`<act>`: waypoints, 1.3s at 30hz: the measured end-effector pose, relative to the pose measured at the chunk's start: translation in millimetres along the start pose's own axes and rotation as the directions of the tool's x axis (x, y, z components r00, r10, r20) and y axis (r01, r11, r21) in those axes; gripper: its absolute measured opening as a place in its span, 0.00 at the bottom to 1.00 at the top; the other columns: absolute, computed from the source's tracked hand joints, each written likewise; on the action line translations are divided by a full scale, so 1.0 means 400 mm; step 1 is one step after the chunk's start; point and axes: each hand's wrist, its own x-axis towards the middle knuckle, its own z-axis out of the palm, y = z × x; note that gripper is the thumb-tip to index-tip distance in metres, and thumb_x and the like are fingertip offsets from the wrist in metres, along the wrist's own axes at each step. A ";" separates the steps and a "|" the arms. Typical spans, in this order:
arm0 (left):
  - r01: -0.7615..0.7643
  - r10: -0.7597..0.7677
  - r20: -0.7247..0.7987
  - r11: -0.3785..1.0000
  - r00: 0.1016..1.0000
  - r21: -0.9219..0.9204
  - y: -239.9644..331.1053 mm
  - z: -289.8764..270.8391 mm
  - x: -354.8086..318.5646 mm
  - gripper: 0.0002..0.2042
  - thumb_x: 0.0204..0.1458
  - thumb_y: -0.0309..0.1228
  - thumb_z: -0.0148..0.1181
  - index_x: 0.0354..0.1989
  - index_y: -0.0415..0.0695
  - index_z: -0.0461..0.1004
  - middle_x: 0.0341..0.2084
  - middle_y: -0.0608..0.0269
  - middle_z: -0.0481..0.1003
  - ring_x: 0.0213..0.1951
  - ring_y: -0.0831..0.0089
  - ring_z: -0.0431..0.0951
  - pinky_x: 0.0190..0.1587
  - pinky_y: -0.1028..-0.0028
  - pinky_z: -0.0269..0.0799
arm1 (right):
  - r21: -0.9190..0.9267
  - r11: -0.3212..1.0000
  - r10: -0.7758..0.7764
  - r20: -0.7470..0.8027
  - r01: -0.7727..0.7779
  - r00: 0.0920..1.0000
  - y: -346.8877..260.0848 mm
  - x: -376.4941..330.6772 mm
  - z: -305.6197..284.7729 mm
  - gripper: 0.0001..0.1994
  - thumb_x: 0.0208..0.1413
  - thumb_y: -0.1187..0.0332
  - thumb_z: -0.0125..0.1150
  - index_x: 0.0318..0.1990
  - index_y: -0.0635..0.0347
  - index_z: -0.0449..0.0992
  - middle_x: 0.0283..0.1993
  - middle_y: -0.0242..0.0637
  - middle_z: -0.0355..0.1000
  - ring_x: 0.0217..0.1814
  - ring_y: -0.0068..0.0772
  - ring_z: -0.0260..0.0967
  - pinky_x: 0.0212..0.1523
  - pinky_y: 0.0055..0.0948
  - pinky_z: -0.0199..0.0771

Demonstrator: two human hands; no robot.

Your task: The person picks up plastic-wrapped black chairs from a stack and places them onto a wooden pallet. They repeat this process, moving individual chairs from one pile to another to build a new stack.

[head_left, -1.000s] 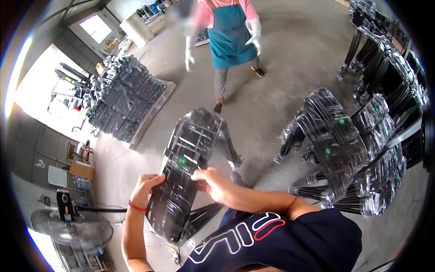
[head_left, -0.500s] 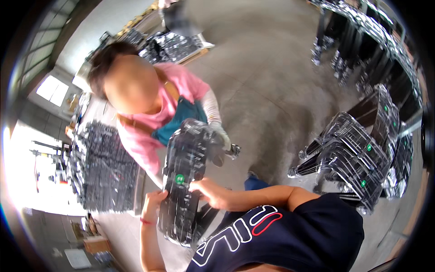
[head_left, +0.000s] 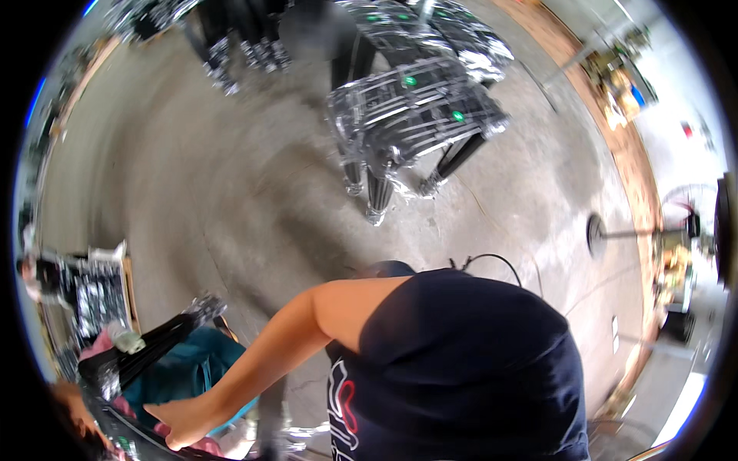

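Observation:
My right hand [head_left: 184, 424] reaches to the lower left. Its thumb and fingers close over the edge of a plastic-wrapped black bundle [head_left: 115, 421] with long dark legs, much of it cut off by the rim of the picture. My left hand is out of sight. Across the bundle stands a co-worker in a teal apron [head_left: 181, 370] and pink top; that person's gloved hand [head_left: 127, 338] is at the bundle's legs [head_left: 165, 336].
Wrapped black slatted pieces [head_left: 415, 107] stand on legs on the concrete floor [head_left: 231, 169] ahead, with more dark wrapped pieces [head_left: 254, 34] behind. A round-based stand [head_left: 596, 235] is at the right. A wrapped stack [head_left: 100, 300] lies far left.
The view has swung right, so the bundle and co-worker now sit at the lower left. My left hand has left the picture. My right hand stays on the bundle.

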 end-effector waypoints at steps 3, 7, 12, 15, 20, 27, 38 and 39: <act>-0.140 0.135 0.138 0.990 0.981 0.031 0.060 0.022 0.118 0.18 0.54 0.35 0.37 0.48 0.33 0.56 0.45 0.49 0.62 0.48 0.65 0.61 0.51 0.67 0.56 | -0.096 0.959 -0.271 -0.034 0.267 0.962 -0.025 -0.101 -0.193 0.33 0.40 0.68 0.52 0.58 0.63 0.51 0.53 0.47 0.59 0.53 0.36 0.58 0.52 0.29 0.58; -0.292 0.285 0.420 0.955 0.861 -0.050 0.149 0.065 0.241 0.21 0.55 0.36 0.34 0.52 0.33 0.52 0.49 0.48 0.59 0.53 0.63 0.57 0.55 0.67 0.52 | -0.539 0.830 -0.058 -0.339 -0.143 0.939 0.129 -0.430 -0.550 0.20 0.48 0.64 0.49 0.49 0.64 0.66 0.48 0.45 0.66 0.50 0.34 0.62 0.48 0.28 0.62; -0.314 0.395 0.917 0.879 0.056 -0.359 0.178 0.402 0.204 0.21 0.57 0.30 0.25 0.57 0.30 0.43 0.58 0.46 0.46 0.60 0.58 0.48 0.59 0.65 0.48 | -0.105 0.882 0.149 -0.863 -0.460 0.482 0.136 -1.111 -0.701 0.19 0.50 0.59 0.50 0.46 0.61 0.68 0.38 0.33 0.69 0.41 0.23 0.63 0.43 0.27 0.63; -0.448 0.244 0.823 0.894 0.513 0.014 0.117 0.761 -0.022 0.11 0.52 0.27 0.45 0.41 0.34 0.68 0.38 0.57 0.70 0.42 0.71 0.69 0.48 0.74 0.61 | 0.078 0.885 0.128 -0.989 -0.458 0.080 0.014 -1.323 -0.689 0.17 0.49 0.56 0.50 0.44 0.54 0.70 0.37 0.30 0.69 0.38 0.21 0.65 0.37 0.22 0.64; -0.475 0.124 0.982 0.879 0.144 -0.041 0.058 1.189 -0.137 0.11 0.52 0.26 0.46 0.40 0.35 0.69 0.37 0.61 0.71 0.41 0.76 0.69 0.47 0.78 0.61 | 0.213 0.869 0.183 -0.977 -0.446 -0.109 -0.114 -1.550 -0.879 0.17 0.50 0.54 0.49 0.43 0.53 0.71 0.39 0.31 0.70 0.39 0.21 0.66 0.36 0.21 0.65; -0.084 -0.341 0.935 0.933 0.099 0.349 -0.086 1.535 -0.244 0.17 0.55 0.41 0.42 0.43 0.41 0.68 0.40 0.62 0.70 0.44 0.74 0.69 0.47 0.77 0.60 | 0.457 0.871 0.383 -0.860 0.177 0.337 -0.051 -1.589 -1.028 0.24 0.45 0.47 0.55 0.41 0.58 0.69 0.40 0.34 0.69 0.42 0.29 0.66 0.44 0.29 0.65; 0.618 -0.105 0.635 0.396 0.765 -0.679 -0.304 1.544 -0.208 0.25 0.47 0.49 0.49 0.50 0.46 0.63 0.50 0.59 0.64 0.53 0.62 0.60 0.56 0.58 0.50 | 0.366 0.347 0.380 -0.897 0.863 0.227 -0.041 -1.536 -1.101 0.13 0.44 0.70 0.54 0.40 0.63 0.69 0.45 0.39 0.67 0.48 0.41 0.62 0.52 0.41 0.58; 0.607 -0.129 0.608 0.369 0.783 -0.704 -0.300 1.550 -0.211 0.23 0.48 0.47 0.48 0.49 0.46 0.64 0.49 0.59 0.64 0.52 0.61 0.61 0.56 0.58 0.51 | 0.356 0.378 0.367 -0.905 0.855 0.214 -0.044 -1.534 -1.106 0.15 0.45 0.69 0.53 0.42 0.63 0.68 0.47 0.40 0.66 0.50 0.42 0.61 0.53 0.42 0.57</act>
